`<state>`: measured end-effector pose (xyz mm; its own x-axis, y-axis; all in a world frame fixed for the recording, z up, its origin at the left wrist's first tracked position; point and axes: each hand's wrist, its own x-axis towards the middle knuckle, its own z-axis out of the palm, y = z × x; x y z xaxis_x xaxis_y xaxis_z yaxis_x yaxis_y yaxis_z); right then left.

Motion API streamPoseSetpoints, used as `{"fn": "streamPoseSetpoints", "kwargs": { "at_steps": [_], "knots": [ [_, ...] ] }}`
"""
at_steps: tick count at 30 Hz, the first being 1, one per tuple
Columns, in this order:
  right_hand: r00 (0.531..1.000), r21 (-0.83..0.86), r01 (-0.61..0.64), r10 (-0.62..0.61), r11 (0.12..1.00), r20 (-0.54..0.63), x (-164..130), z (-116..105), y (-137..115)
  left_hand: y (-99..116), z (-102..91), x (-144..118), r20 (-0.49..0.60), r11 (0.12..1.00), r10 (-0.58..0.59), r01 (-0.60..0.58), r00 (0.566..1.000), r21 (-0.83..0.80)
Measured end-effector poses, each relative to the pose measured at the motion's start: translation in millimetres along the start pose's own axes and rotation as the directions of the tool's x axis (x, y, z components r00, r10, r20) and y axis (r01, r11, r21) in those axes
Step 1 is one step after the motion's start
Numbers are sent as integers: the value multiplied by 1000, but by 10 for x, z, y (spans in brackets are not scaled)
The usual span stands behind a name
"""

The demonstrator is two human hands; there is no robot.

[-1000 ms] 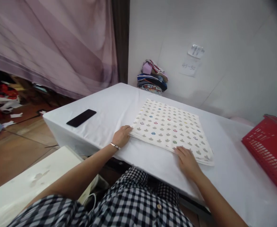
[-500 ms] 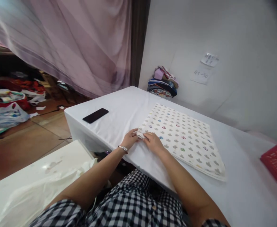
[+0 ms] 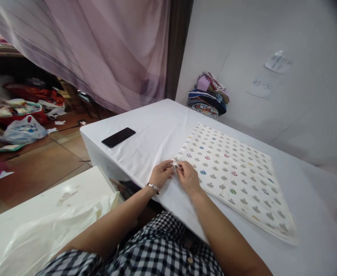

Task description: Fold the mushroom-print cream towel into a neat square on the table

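Note:
A folded cream cloth [image 3: 234, 176] with small grey and coloured prints lies flat on the table with the white cover [image 3: 151, 134]. My left hand [image 3: 162, 174] and my right hand [image 3: 188, 177] meet at its near-left corner. Both pinch that corner between fingers and thumb, lifting it slightly. A bracelet sits on my left wrist.
A black phone [image 3: 118, 137] lies on the table's left part. A pile of folded fabrics [image 3: 208, 95] rests against the wall at the back. A white surface with a plastic bag [image 3: 50, 226] stands at the near left. Clutter covers the floor on the left.
My right hand slid from the cloth's near edge to its near-left corner, joining the left hand. Both now pinch that corner. The view turned left; the red basket has left the frame.

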<state>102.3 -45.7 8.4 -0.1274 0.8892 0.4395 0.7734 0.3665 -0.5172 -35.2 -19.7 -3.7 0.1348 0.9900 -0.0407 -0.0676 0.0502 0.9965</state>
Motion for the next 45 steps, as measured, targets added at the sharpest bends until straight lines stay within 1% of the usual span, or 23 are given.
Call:
{"fn": "streamPoseSetpoints", "kwargs": {
  "at_steps": [2, 6, 11, 15, 19, 21, 22, 24, 26, 28, 31, 34, 39, 45],
  "knots": [
    [1000, -12, 10, -10, 1000, 1, 0, 7, 10, -10, -1, 4, -15, 996, 8, -7, 1000, 88],
    [999, -35, 50, -50, 998, 7, -9, 14, 11, -24, -11, 27, -2, 960, 52, -49, 999, 275],
    [990, -34, 133, -135, 990, -39, -11, 39, 0, 31, -27, 22, -12, 859, 146, -121, 989, 498],
    [983, -40, 165, -168, 985, -73, -6, 43, -30, 107, -60, -42, -11, 789, 219, -171, 976, 590],
    [981, -89, 174, -181, 981, -76, -7, 42, -72, 156, -108, -107, 31, 689, 308, -246, 951, 682],
    [979, -128, 175, -186, 976, -79, -9, 51, -83, 160, -123, -126, 45, 669, 331, -268, 943, 693],
    [979, -142, 176, -188, 974, -79, -9, 58, -84, 156, -127, -130, 41, 674, 334, -269, 942, 688],
    [978, -150, 180, -193, 972, -77, -10, 72, -80, 136, -129, -132, 17, 708, 321, -252, 947, 659],
    [978, -128, 183, -194, 975, -76, -10, 80, -69, 107, -127, -131, 6, 766, 286, -232, 958, 599],
    [979, -92, 185, -192, 978, -74, -9, 82, -58, 82, -124, -133, 27, 816, 252, -227, 967, 532],
    [980, -47, 181, -184, 982, -78, -6, 80, -50, 75, -120, -149, 85, 848, 238, -250, 967, 468],
    [983, -43, 158, -162, 986, -85, -4, 81, -53, 100, -123, -162, 109, 842, 242, -264, 964, 471],
    [992, -11, 105, -105, 994, -69, -2, 84, -50, 146, -159, -134, 142, 793, 225, -266, 964, 549],
    [998, 150, 14, -5, 989, -60, 6, 79, -26, 166, -178, -104, 176, 783, 209, -273, 962, 560]
  ]
}}
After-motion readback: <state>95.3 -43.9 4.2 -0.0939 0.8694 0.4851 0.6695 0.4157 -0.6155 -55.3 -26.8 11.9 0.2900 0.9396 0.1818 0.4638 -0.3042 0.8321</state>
